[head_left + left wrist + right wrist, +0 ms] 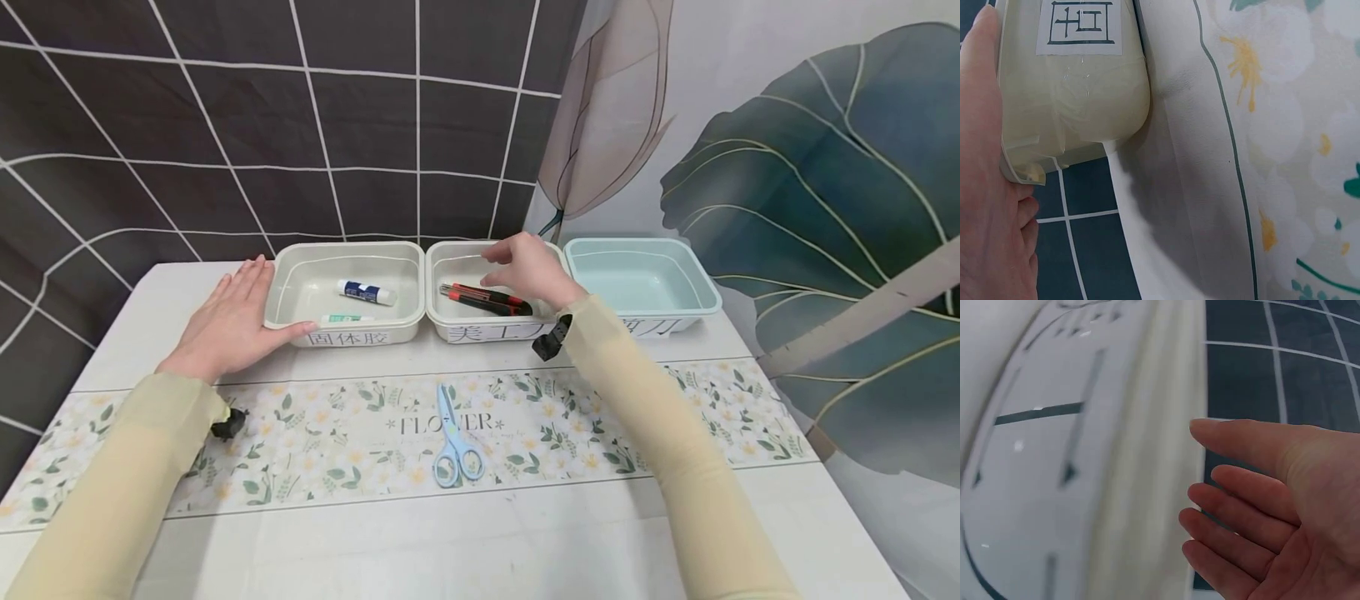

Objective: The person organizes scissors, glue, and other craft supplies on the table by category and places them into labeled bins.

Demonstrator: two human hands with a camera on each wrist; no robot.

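My left hand (pixel 236 321) rests against the left end of a cream plastic bin (pixel 345 251), its fingers straight and its thumb along the front rim. In the left wrist view the hand (pixel 988 169) lies along the rim of that bin (pixel 1079 94). A dark blue glue stick (pixel 366 292) and a white-and-green one (pixel 345 317) lie inside. My right hand (pixel 528 271) hovers over the middle cream bin (pixel 465 249), fingers loosely bent and holding nothing. Black-and-red utility knives (pixel 487 300) lie below it. The right wrist view shows an empty palm (pixel 1272 512) beside the labelled bin (pixel 1041 444).
A pale blue bin (pixel 637 275) stands at the right end of the row, partly behind the right wrist. Blue scissors (pixel 453 442) lie on the floral strip (pixel 315 442) of the white table (pixel 390 546). A dark checked cloth (pixel 360 125) hangs behind the bins.
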